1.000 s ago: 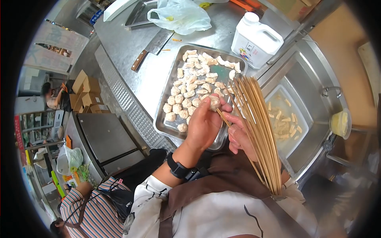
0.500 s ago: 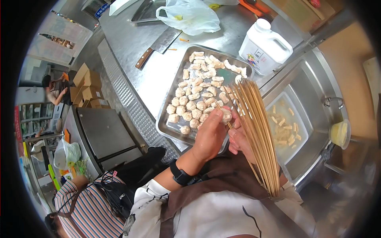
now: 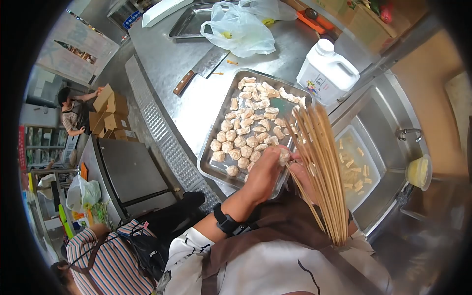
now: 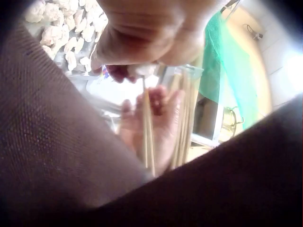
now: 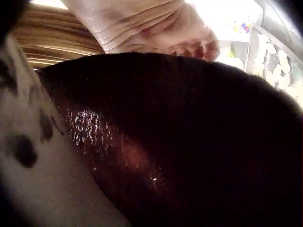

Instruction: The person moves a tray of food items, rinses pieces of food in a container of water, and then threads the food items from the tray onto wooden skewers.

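Note:
My left hand point(image 3: 260, 174) pinches a pale, lumpy ball point(image 3: 284, 156) between thumb and fingers at the tray's near right corner. A thin bamboo skewer point(image 4: 147, 127) runs up to the ball's underside in the left wrist view. My right hand point(image 3: 304, 181) grips skewers just right of the ball, partly hidden behind a thick bundle of bamboo skewers point(image 3: 322, 172) that leans along the right forearm. Below both hands, a metal tray point(image 3: 209, 169) carries many similar balls point(image 3: 239, 141) on its near left side and floured oblong pieces point(image 3: 255, 96) farther back.
A cleaver point(image 3: 209, 63) lies left of the tray, with a plastic bag point(image 3: 241, 32) behind. A white jug point(image 3: 324, 71) stands at the back right. Right of me, a sink point(image 3: 388, 105) holds a white tub point(image 3: 376, 172) of strips in liquid. Another person point(image 3: 110, 255) is at left.
My left hand has turned so its back faces up and the ball sits lower between thumb and fingers. Both hands shifted slightly right and down in view. The skewer bundle sways slightly.

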A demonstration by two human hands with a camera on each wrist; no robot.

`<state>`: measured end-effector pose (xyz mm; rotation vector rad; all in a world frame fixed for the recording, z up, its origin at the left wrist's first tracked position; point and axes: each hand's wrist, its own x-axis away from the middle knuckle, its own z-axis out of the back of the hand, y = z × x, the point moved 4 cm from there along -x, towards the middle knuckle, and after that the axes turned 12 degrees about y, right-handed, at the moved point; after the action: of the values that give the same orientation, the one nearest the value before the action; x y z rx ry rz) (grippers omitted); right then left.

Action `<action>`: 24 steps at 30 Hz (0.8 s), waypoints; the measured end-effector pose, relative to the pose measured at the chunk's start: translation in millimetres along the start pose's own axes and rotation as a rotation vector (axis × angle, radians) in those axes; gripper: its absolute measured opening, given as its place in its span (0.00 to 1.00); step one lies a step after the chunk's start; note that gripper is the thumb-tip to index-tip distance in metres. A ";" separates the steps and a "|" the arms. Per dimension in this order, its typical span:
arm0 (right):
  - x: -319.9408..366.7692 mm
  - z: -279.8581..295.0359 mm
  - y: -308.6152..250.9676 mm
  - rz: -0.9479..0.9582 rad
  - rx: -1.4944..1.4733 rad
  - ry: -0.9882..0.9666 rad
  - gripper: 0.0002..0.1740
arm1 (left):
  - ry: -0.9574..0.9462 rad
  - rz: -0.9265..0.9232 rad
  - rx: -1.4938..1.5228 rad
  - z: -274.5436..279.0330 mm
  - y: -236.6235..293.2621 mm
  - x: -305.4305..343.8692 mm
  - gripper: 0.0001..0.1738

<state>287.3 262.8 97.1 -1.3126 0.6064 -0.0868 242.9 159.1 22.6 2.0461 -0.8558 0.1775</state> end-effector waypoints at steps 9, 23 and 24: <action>17.2 2.7 5.2 -0.745 -0.332 -0.395 0.12 | 0.360 -0.528 -0.473 -9.6 56.8 11.2 0.22; 18.8 -0.8 6.8 -0.725 -0.279 -0.331 0.21 | 0.146 -0.279 -0.340 -41.2 76.6 16.5 0.32; 19.6 -0.1 8.9 -0.739 -0.291 -0.297 0.18 | 0.153 -0.277 -0.333 -40.5 77.0 17.1 0.32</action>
<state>301.4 257.4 81.7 -1.7403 -0.1491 -0.4109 214.7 153.5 106.5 1.7878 -0.4649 0.0337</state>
